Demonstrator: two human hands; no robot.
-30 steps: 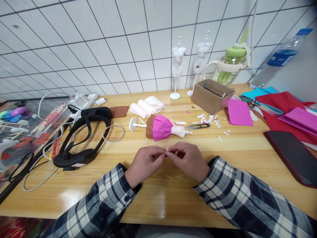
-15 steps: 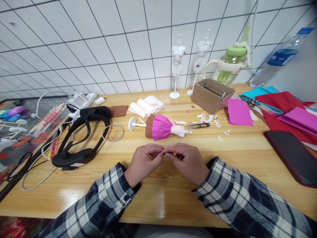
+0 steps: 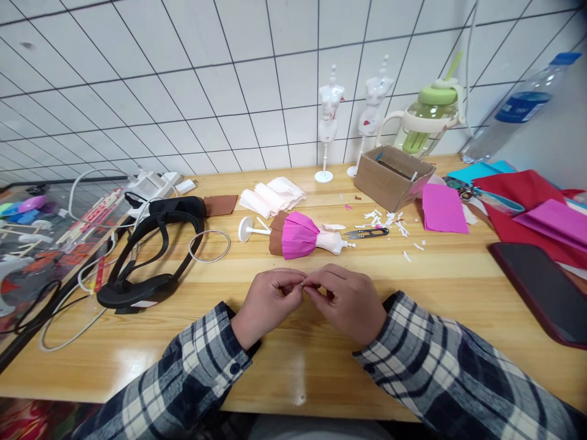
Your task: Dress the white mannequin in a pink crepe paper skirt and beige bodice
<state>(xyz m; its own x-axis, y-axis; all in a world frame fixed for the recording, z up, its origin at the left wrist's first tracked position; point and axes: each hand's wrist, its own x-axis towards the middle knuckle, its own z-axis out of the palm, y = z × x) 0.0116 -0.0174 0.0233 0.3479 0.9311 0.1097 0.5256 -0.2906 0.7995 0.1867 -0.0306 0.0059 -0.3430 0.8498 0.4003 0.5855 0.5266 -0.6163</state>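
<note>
My left hand [image 3: 268,302] and my right hand [image 3: 346,299] meet fingertip to fingertip just above the wooden table [image 3: 284,360], both pinched shut on a tiny pale scrap that is almost hidden between the fingers. Just beyond them lies a small mannequin [image 3: 300,235] on its side, dressed in a pink pleated paper skirt over a brown layer, its round white base pointing left. Small black snips [image 3: 367,233] lie to the right of the mannequin among white paper clippings.
Two upright white mannequins [image 3: 329,116] stand by the tiled wall beside an open cardboard box [image 3: 392,177]. Folded white paper [image 3: 273,197], a black headset [image 3: 151,250] with cables, pink paper [image 3: 443,208], red and blue sheets, a dark phone [image 3: 541,287], a green-lidded jug and a water bottle surround the workspace.
The small pale scrap stuck up between my fingertips a second ago; now it is nearly hidden as both hands have closed in tighter together. Nothing else on the table has moved.
</note>
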